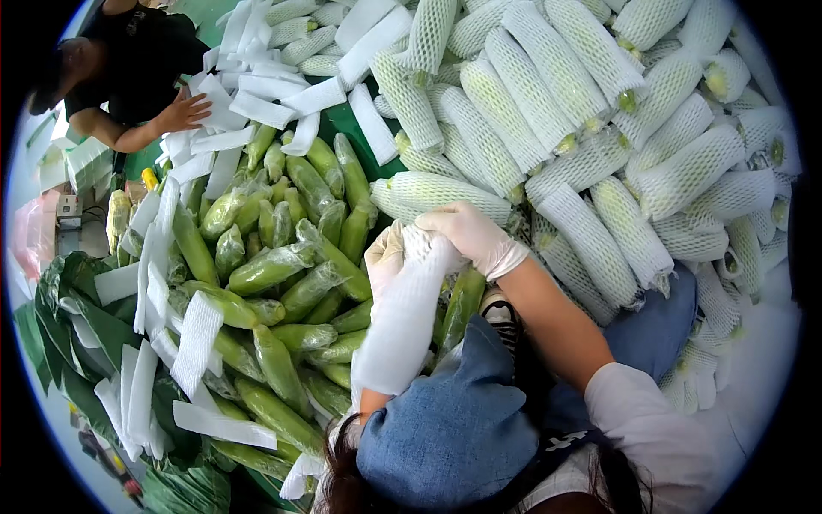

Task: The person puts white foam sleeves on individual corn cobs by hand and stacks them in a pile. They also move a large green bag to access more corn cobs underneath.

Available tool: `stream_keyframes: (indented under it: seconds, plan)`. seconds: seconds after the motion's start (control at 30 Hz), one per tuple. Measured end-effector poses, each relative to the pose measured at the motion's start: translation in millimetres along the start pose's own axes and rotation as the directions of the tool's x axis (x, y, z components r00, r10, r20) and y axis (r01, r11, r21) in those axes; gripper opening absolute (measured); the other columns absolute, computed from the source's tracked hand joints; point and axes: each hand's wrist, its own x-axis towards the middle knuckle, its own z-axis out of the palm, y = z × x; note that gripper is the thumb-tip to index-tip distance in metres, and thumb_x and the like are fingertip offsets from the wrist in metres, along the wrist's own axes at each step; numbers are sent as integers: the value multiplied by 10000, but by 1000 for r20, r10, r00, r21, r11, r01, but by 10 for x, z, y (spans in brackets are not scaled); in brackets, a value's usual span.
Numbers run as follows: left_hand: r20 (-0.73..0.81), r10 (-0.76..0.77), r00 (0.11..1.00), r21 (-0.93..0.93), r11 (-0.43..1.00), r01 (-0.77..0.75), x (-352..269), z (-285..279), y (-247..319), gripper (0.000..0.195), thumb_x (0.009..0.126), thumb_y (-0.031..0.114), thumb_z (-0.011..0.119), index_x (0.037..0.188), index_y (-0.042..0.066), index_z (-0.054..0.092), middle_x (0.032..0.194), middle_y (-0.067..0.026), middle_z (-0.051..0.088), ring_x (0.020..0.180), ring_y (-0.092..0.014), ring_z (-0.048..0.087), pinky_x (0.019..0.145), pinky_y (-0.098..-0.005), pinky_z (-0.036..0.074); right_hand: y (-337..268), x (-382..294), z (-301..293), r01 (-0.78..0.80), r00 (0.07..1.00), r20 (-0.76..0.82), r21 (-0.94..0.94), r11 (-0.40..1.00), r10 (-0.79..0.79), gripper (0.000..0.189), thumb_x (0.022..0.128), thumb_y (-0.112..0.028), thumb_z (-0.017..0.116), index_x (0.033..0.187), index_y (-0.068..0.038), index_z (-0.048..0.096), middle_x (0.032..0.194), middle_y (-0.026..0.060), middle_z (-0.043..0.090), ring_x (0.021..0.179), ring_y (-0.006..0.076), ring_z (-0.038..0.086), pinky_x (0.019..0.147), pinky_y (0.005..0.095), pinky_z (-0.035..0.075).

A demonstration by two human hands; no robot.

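My left hand (385,257), in a thin whitish glove, has its fingers curled on a white foam net sleeve (420,241). My right hand (472,238), gloved too, grips the same sleeve from the other side. Whether anything is inside the sleeve cannot be told. White netting also covers my left forearm. Just beyond my hands lies a pale green, corn-like vegetable in a foam net (449,193). Green ears, apparently corn in clear film (273,266), are heaped to the left. One film-wrapped ear (463,302) lies below my right hand.
Many net-covered ears (533,70) are piled at the upper right. Flat empty foam sleeves (199,344) lie over the left heap and at the top left. A co-worker's hand (183,112) touches sleeves there. Dark green sheeting (83,327) is bunched at the left. A blue cap (443,437) hides the lower middle.
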Motion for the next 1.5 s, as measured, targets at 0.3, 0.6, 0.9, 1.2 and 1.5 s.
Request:
stream_keyframes:
  seconds: [0.3,0.6,0.9,1.2,1.5]
  plan:
    - [58,-189,980,158,971,178,185,23,-99,280,930,241,599,762,24,650,703,34,604,592,-27,478,521,-206,389,328,-73,-137,153,953,-165,-459,875,-253,339,856,-237,570,679,50,533,564,153,493,539,135,434,529,354,384]
    - [-35,38,999,985,168,29,720,-405,-1029,336,846,297,601,717,-11,633,762,-253,616,755,-399,628,630,-443,486,1813,228,-140,-84,835,-296,-902,423,-464,223,886,-180,453,1036,-17,482,626,199,606,562,387,607,526,500,493]
    - [61,-73,995,843,537,-12,887,-315,-1545,280,854,278,600,899,2,627,813,-142,656,724,-297,627,651,-396,496,1106,-643,-54,137,962,58,-948,289,-266,866,620,-199,705,1376,-51,309,1360,173,388,1317,333,310,1089,461,231]
    - [96,-30,995,749,660,-52,168,-246,-1083,293,851,302,605,969,34,616,800,-95,675,703,-284,633,657,-368,500,-495,-703,-402,46,885,-123,-937,347,-449,732,634,-422,740,1149,42,506,918,198,598,883,327,608,763,440,483]
    - [308,-170,936,924,-180,-337,-655,-73,-702,632,749,461,663,1239,110,470,1209,-131,528,1158,-303,471,900,-435,392,12,-145,-670,-5,923,159,-905,-425,-349,981,716,-499,688,1421,22,247,1365,160,401,1148,302,442,955,422,356]
